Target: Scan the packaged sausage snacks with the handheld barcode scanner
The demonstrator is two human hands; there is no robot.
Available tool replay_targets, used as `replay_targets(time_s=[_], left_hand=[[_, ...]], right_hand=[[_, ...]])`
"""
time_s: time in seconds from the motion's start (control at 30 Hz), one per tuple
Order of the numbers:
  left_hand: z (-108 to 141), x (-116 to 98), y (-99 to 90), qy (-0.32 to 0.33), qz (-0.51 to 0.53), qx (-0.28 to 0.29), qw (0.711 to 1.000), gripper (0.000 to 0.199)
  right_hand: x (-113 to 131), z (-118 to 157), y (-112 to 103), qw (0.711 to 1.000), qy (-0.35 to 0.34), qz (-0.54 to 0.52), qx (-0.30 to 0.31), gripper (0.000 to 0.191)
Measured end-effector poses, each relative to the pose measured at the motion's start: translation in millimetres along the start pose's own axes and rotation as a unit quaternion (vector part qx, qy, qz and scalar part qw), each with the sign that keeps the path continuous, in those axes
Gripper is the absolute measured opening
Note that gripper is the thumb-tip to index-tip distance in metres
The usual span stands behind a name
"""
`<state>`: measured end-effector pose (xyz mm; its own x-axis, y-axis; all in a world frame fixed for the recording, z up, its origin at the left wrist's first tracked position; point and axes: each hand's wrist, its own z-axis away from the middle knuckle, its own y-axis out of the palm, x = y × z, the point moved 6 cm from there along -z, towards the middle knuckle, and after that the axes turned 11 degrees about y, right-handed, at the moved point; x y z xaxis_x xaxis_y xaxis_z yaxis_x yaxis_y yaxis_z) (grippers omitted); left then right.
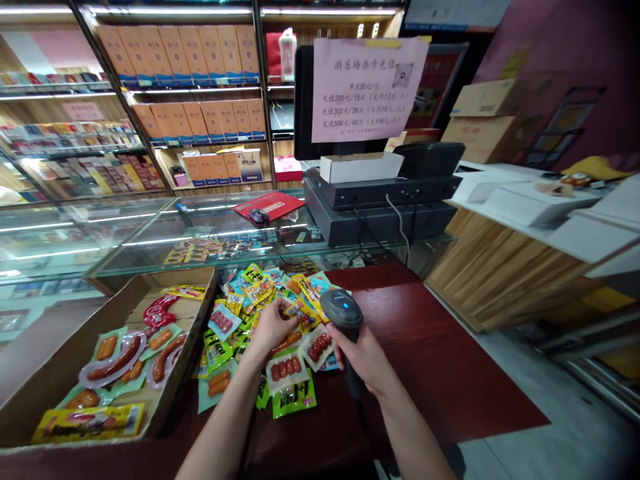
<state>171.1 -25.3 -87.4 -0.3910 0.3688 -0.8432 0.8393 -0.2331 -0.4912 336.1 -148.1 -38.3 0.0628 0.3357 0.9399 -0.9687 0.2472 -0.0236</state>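
My left hand [274, 325] has its fingers closed on a yellow snack packet [301, 309] above a pile of small packaged snacks. Wrapped round the handle of a black barcode scanner [343, 309] is my right hand [361, 350]; the scanner's head is up, just right of the pile. Below my hands lie a clear packet of small red sausages [287, 373] and a green packet [295, 400]. At the left stands an open cardboard box [35, 400] holding curved sausages [119, 360] in clear packs, a red packet [160, 311] and a long yellow packet [90, 423].
Beyond the dark red table [425, 360] is a glass counter [145, 233] with a mouse [259, 215] on a red mat. A monitor bearing a paper sign [365, 90] stands on a black cash drawer [370, 223] with hanging cables. Shelves of orange boxes [193, 53] line the back.
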Motion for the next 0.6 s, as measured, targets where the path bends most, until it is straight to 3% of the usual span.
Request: replay_targets(time_s=[0.13,0.3,0.43,0.6], left_hand=[[-0.3,2.9,-4.0,-0.015,0.145,-0.041,0.989,0.03],[1.0,9.0,-40.5,-0.071,0.273,-0.123,0.951,0.044],[6.1,12.5,-63.9,-0.083,0.31,-0.143,0.936,0.043],[14.0,15.6,-75.1,-0.055,0.322,-0.158,0.932,0.038]], right_hand=[[-1.7,2.3,9.3,1.0,-0.004,0.008,0.013,0.038],[0.5,1.7,31.6,0.998,-0.016,0.03,0.049,0.041],[6.1,3.8,61.8,0.995,-0.011,0.035,0.09,0.038],[14.4,12.0,101.8,0.989,-0.006,0.018,0.144,0.031]])
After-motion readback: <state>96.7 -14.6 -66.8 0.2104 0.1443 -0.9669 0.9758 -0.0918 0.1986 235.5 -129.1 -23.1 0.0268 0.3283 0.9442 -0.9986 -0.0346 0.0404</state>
